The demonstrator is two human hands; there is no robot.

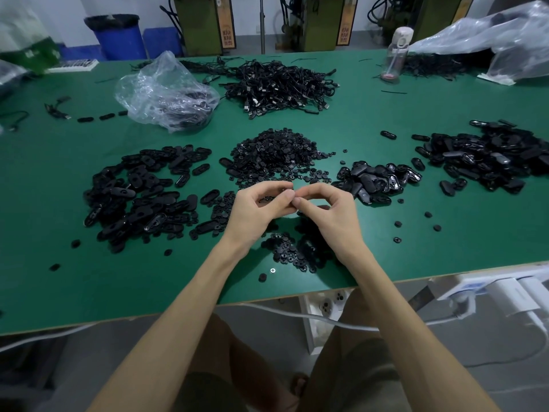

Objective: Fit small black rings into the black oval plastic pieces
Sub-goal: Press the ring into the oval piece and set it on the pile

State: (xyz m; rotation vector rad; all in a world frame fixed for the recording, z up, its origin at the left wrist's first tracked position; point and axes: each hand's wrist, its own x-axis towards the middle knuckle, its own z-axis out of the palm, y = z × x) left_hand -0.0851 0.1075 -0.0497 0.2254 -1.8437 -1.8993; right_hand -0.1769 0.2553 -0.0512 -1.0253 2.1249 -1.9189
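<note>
My left hand (258,210) and my right hand (329,210) meet above the green table (59,292), fingertips touching. The left fingers curl round a black oval plastic piece (266,199), mostly hidden. The right thumb and forefinger pinch something tiny against it, too hidden to name. Behind the hands lies a heap of small black rings (276,154). Loose oval pieces (142,191) are piled on the left. A smaller cluster of rings (286,252) sits under my wrists.
Glossy oval pieces form piles at right (377,181) and far right (493,157). Black cords (279,84) are heaped at the back beside a clear plastic bag (166,90). A bottle (395,55) stands back right. Stray rings dot the table near its front edge.
</note>
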